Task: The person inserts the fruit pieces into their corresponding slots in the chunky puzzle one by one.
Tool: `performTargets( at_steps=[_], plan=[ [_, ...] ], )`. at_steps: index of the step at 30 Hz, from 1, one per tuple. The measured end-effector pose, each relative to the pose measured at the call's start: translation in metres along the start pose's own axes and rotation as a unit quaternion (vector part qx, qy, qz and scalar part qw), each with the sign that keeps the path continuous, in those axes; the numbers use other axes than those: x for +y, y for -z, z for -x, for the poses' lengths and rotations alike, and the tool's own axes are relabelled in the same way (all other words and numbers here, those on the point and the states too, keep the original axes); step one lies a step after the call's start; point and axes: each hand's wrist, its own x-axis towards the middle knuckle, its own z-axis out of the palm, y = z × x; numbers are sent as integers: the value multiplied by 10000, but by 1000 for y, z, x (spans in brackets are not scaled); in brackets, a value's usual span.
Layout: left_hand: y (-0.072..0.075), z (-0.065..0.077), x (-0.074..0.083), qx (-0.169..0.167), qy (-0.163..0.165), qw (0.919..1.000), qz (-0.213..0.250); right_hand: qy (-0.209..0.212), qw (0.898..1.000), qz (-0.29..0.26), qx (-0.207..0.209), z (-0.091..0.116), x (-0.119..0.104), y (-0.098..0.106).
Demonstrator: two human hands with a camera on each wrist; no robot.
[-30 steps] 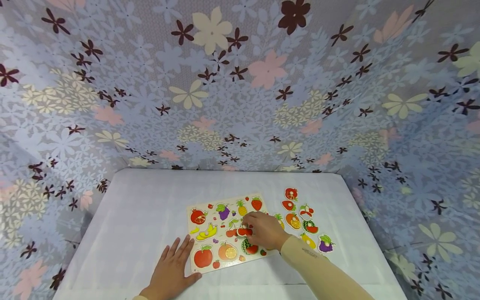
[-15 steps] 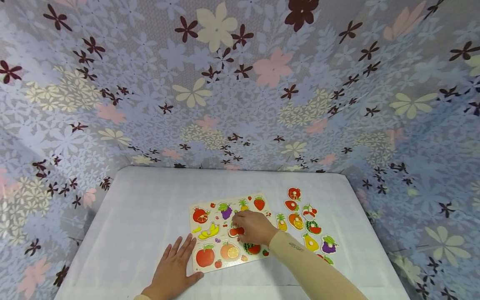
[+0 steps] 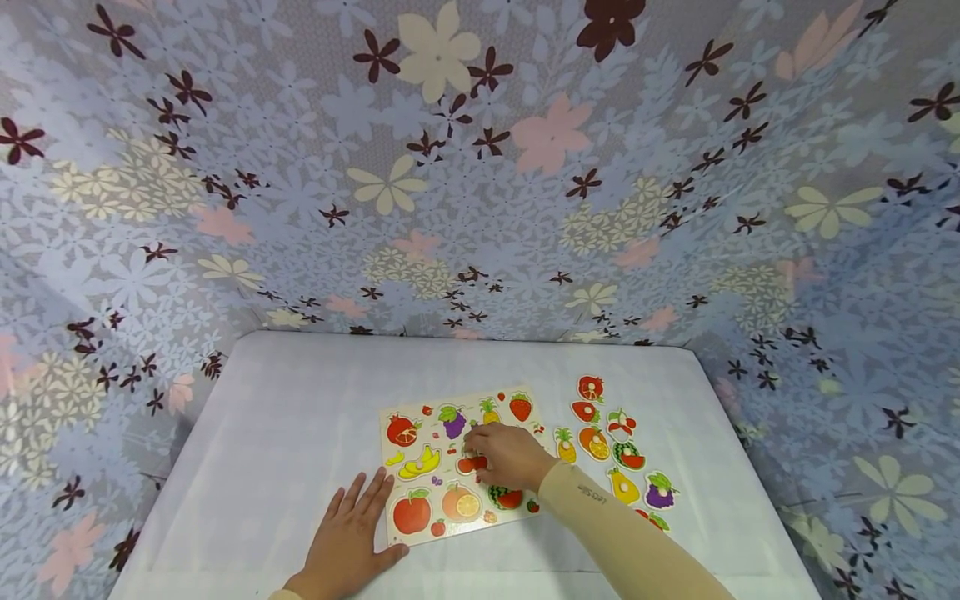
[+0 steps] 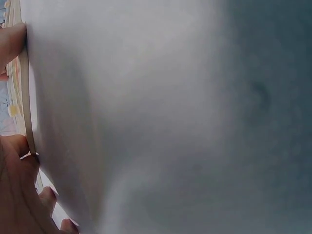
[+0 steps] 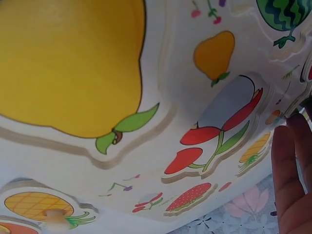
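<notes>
A wooden fruit puzzle board [image 3: 442, 542] lies on the white table, printed with fruit shapes. My right hand [image 3: 513, 458] is over its middle, fingers bent down at a red cherry puzzle piece [image 3: 469, 465] that lies over the cherry spot; the fingertips are partly hidden behind the hand. In the right wrist view, the fingers [image 5: 287, 165] show at the right edge, beside a green bit of the piece. My left hand [image 3: 348, 533] lies spread with straight fingers at the board's left edge, thumb near the front corner. In the left wrist view, fingertips [image 4: 17, 144] touch the board's edge.
Loose knobbed pieces lie to the right of the board, among them a pineapple [image 3: 566, 446], an orange [image 3: 594, 443], a watermelon [image 3: 628, 455], a pear [image 3: 622, 485] and grapes [image 3: 660, 490]. A flowered cloth [image 3: 480, 208] rises behind the table [image 3: 300, 392].
My right hand has moved left with the cherry piece, which has gone from tilted beside the cherry spot to lying over it. My left hand has stayed at the board's edge.
</notes>
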Motion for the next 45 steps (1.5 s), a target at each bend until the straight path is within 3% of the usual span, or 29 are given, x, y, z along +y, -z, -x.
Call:
performTargets(
  at_steps=[31, 37, 45],
  plan=[
    [-3, 0, -2, 136, -55, 9999, 15, -34, 9999, -117, 62, 1, -2, 3],
    [-1, 0, 0, 59, -20, 9999, 87, -333, 9986, -361, 206, 18, 9, 11],
    [-3, 0, 0, 109, -37, 9999, 51, -974, 9921, -667, 432, 60, 39, 22]
  ],
)
